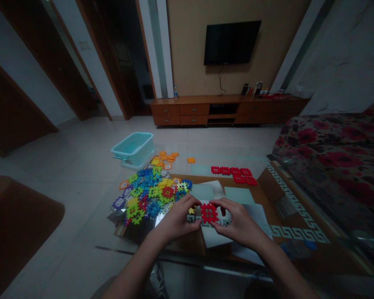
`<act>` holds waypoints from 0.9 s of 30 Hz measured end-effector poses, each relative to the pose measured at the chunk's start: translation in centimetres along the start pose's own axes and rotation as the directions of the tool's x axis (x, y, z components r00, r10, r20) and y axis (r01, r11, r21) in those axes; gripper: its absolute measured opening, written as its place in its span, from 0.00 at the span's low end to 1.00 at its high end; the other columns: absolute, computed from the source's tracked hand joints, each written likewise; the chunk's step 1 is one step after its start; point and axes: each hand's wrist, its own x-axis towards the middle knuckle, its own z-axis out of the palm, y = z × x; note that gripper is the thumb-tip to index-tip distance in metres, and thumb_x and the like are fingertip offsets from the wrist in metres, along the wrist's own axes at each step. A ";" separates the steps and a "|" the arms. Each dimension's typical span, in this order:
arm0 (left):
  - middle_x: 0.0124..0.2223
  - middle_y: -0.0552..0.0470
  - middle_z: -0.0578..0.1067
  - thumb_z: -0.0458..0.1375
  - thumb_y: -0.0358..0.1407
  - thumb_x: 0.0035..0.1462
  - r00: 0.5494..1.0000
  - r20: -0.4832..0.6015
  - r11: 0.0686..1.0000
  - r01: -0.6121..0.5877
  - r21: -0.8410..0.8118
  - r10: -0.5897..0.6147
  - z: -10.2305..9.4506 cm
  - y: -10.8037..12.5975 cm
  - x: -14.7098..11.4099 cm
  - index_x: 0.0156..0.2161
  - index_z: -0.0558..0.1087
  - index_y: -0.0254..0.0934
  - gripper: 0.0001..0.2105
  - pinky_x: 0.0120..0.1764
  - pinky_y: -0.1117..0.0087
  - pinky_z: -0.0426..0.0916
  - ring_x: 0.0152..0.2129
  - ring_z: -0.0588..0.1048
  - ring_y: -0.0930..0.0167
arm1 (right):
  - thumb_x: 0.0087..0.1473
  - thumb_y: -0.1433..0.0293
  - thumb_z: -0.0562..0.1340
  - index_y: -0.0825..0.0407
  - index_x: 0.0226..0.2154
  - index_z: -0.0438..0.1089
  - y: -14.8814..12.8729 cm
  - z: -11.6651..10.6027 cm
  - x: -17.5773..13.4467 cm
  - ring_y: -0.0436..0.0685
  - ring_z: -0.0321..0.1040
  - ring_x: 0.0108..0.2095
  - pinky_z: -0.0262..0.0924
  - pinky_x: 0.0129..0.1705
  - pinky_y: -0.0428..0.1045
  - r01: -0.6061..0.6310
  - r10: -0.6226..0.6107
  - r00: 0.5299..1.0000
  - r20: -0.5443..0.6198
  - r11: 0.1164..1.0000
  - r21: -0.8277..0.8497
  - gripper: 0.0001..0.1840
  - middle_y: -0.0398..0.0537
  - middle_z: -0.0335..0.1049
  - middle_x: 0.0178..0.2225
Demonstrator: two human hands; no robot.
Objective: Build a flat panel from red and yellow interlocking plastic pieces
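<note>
Between my two hands I hold a red square building piece [209, 213] with notched edges and a window-like cut-out in its middle. My left hand [184, 216] pinches its left side between thumb and fingers. On the opposite side, the thumb and fingers of my right hand [235, 221] grip it too. The piece is raised over the near part of the glass table. Left of my hands lies a large heap of mixed-colour notched pieces [151, 182]. Several red pieces [234, 173] lie together farther back on the right.
A light-blue plastic basket [134, 148] stands beyond the heap. Orange pieces [168, 157] lie at the back, one orange piece [191, 160] apart from them. White sheets [257, 216] rest under the glass tabletop or on it. A flowered sofa [333, 149] is at right, a brown stool [18, 216] at left.
</note>
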 end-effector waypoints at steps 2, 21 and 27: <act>0.45 0.48 0.73 0.61 0.29 0.51 1.000 0.001 1.000 -0.004 -0.004 0.004 0.1 -0.1 0.0 0.47 0.71 0.38 0.16 0.44 0.67 0.67 0.42 0.72 0.67 | 0.45 0.72 0.67 0.50 0.49 0.72 0.0 0.1 0.0 0.56 0.68 0.32 0.64 0.37 0.51 -0.003 0.003 1.000 0.002 1.000 -0.005 0.25 0.48 0.75 0.38; 0.41 0.49 0.75 0.62 0.33 0.53 1.000 0.012 0.999 0.009 0.039 -0.010 0.2 -0.7 -0.2 0.44 0.73 0.38 0.12 0.41 0.69 0.66 0.39 0.73 0.67 | 0.46 0.71 0.67 0.50 0.49 0.72 0.1 0.1 -0.1 0.57 0.68 0.33 0.65 0.38 0.51 0.006 -0.005 0.999 0.033 1.000 -0.022 0.24 0.49 0.74 0.37; 0.42 0.48 0.75 0.62 0.33 0.52 1.000 0.017 0.999 0.018 0.044 -0.019 0.1 -0.6 -0.1 0.45 0.73 0.37 0.13 0.41 0.69 0.66 0.39 0.73 0.67 | 0.46 0.71 0.67 0.52 0.48 0.72 -0.1 0.0 -0.1 0.57 0.68 0.33 0.64 0.37 0.51 0.000 0.002 0.999 0.044 0.999 -0.034 0.23 0.49 0.73 0.36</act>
